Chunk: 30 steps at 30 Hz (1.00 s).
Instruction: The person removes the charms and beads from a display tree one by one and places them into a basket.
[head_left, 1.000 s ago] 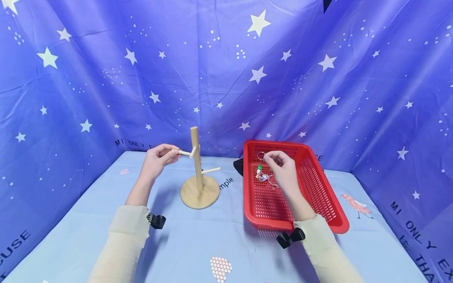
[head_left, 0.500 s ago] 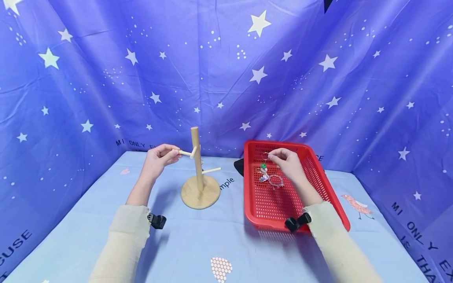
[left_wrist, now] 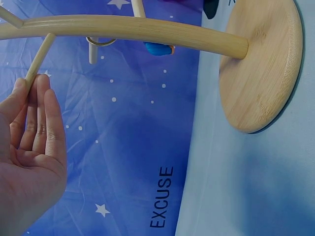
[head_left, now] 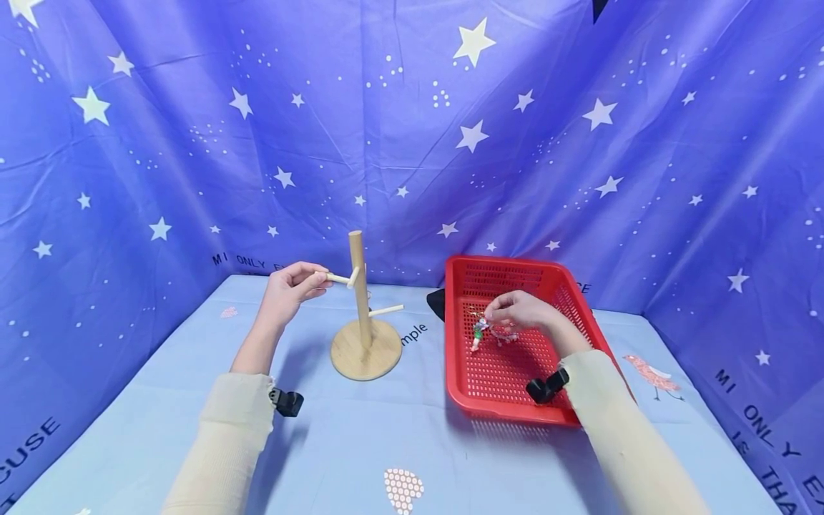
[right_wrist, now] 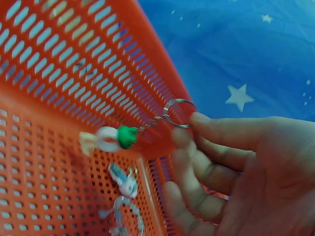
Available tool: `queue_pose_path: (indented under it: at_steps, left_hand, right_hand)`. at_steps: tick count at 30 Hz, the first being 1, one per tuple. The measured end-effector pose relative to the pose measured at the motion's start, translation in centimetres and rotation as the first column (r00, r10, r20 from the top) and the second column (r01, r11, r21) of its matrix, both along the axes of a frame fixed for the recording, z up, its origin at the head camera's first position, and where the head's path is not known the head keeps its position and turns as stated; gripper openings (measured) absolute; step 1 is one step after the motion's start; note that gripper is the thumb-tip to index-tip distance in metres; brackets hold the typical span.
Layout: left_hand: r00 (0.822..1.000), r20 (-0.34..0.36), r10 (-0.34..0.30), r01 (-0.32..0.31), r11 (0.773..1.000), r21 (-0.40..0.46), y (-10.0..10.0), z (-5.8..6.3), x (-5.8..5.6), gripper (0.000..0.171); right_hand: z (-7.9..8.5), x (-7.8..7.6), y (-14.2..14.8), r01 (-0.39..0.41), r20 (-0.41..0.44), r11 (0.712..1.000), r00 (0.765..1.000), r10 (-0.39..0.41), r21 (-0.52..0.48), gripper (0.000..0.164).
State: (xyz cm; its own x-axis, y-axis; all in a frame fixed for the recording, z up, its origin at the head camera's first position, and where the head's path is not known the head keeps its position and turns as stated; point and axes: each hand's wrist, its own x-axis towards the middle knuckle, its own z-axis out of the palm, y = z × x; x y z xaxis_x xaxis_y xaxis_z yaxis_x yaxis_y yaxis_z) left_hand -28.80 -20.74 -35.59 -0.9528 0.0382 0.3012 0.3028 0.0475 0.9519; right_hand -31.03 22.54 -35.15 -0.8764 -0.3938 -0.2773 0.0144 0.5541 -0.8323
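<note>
My left hand (head_left: 283,295) pinches the end of a thin peg (left_wrist: 38,60) on a wooden stand (head_left: 365,350) with a round base. My right hand (head_left: 526,312) is down inside the red basket (head_left: 454,372) and holds a keychain (right_wrist: 127,137) by its metal ring, between thumb and index finger. A small figure in green and white dangles from the chain. Below it in the basket lie a white and teal charm (right_wrist: 125,182) and a beaded bracelet (right_wrist: 127,216). Behind the stand's post, a ring (left_wrist: 101,42) hangs at a rear peg, with a blue item (left_wrist: 158,48) nearby.
Another peg (head_left: 386,310) juts from the post toward the basket. A star-printed blue curtain (head_left: 412,129) backs the light blue tablecloth (head_left: 322,450). A black object (head_left: 436,303) sits by the basket's left wall.
My right hand drifts right, then lowers deeper into the basket with the keychain, whose figure sinks toward the bottom. My left hand stays at the peg.
</note>
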Motion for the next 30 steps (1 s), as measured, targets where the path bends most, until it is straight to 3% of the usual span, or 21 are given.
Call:
queue_pose_path:
  at_steps: [4,15,22,30]
  left_hand:
    - [1.0,-0.004,-0.003,0.003,1.0,0.008,0.0,-0.1,-0.1,0.014]
    - [1.0,-0.011,-0.007,0.007,1.0,0.002,0.0,0.0,0.0,0.017]
    - [1.0,-0.021,-0.011,0.012,1.0,0.018,0.0,-0.1,-0.2,0.009]
    - [1.0,-0.01,-0.009,0.009,1.0,0.006,0.0,0.0,0.0,0.009]
  right_hand:
    - [-0.8,-0.5,0.4,-0.05,0.061,0.999,0.997,0.049,0.015,0.025]
    - [-1.9,-1.0,1.3,-0.004,0.065,0.99,0.998,-0.005,0.138,0.023]
    - [-1.6,-1.0,1.4,0.063,-0.013,0.993,0.998,-0.062,0.104,0.021]
    - [-1.3,-1.1,0.8,0.155,-0.111,0.985,0.983,-0.146,0.076,0.022]
